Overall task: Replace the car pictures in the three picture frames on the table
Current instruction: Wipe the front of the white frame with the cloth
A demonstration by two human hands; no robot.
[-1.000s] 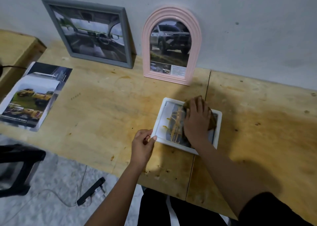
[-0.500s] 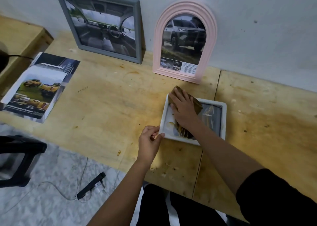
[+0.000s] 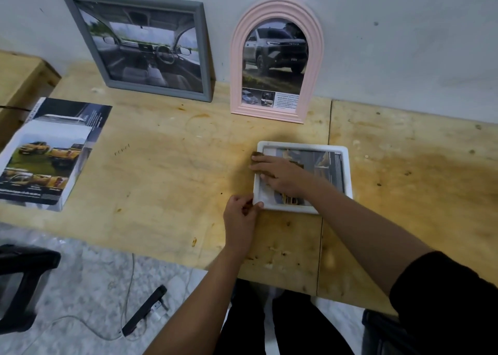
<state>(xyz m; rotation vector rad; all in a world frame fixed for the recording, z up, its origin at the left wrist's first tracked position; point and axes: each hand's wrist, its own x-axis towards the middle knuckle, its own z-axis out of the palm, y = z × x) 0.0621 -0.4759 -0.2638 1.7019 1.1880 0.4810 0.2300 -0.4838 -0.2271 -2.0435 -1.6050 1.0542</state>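
Observation:
A white picture frame (image 3: 346,171) lies flat on the wooden table (image 3: 167,171) with a car picture showing in it. My right hand (image 3: 283,175) lies flat on the frame's left part, pressing a brown cloth (image 3: 258,154) whose edge peeks out beyond the fingertips. My left hand (image 3: 239,215) pinches the frame's near left corner. A grey frame (image 3: 145,44) with a car-interior picture and a pink arched frame (image 3: 277,60) with a truck picture lean against the wall at the back.
Loose car pictures and brochures (image 3: 45,155) lie stacked at the table's left edge. A lower wooden bench (image 3: 18,82) adjoins the table on the left. On the floor below lie a black device with a white cable (image 3: 144,310) and a black object (image 3: 21,282).
My right hand with the cloth has slid from the frame's right part across to its left edge. My left hand has kept its pinch on the near left corner.

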